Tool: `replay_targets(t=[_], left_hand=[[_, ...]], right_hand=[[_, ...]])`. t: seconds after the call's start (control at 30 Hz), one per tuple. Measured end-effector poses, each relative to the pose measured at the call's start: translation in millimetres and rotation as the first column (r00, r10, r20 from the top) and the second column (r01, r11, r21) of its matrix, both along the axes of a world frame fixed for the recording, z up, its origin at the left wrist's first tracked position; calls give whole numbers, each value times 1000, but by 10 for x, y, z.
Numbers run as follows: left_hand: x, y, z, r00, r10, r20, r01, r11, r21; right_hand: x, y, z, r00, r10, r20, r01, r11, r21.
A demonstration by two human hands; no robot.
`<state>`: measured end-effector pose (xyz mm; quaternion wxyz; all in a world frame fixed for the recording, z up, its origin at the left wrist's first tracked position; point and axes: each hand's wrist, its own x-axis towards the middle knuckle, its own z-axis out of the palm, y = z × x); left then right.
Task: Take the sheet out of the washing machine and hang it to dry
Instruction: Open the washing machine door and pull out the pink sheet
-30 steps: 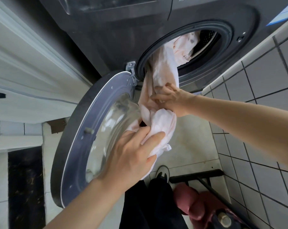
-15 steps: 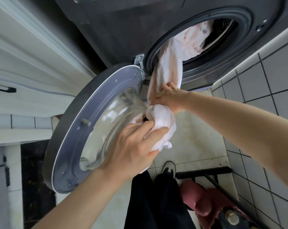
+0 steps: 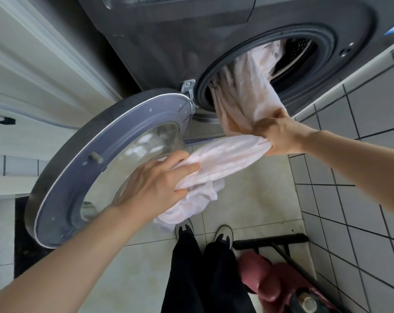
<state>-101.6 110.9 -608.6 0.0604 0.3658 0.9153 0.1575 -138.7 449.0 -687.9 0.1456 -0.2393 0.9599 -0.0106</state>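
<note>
White tiled wall (image 3: 361,181) on the right. At its foot: black broom head (image 3: 270,239), handle slanting away; dark red slipper (image 3: 266,283) just beside. Pale floor tiles (image 3: 254,199) adjoining.

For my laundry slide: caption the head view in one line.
Both hands, left hand and right hand, grip a pale pink sheet trailing from the open washing machine.
</note>
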Motion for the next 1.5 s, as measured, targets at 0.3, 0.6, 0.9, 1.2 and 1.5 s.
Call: replay_targets(t=[0.3, 0.6, 0.9, 1.2, 1.5], left_hand=[[-55, 246, -42, 964, 231, 131, -158, 895, -417], [112, 387, -139, 997, 29, 67, -12, 971, -240], [146, 161, -76, 1000, 1, -4, -2, 973, -232], [184, -133, -52, 1000, 20, -2, -19, 954, -300], [175, -234, -155, 996, 86, 36, -72, 955, -288]], right_hand=[[622, -784, 305, 949, -238, -206, 279, 939, 200], [924, -1349, 566, 913, -274, -302, 245, 961, -131], [832, -1137, 625, 997, 57, -57, -66, 985, -162], [-62, -853, 178, 949, 294, 116, -312, 926, 214], [-614, -1317, -388, 860, 356, 365, -479, 810, 339]])
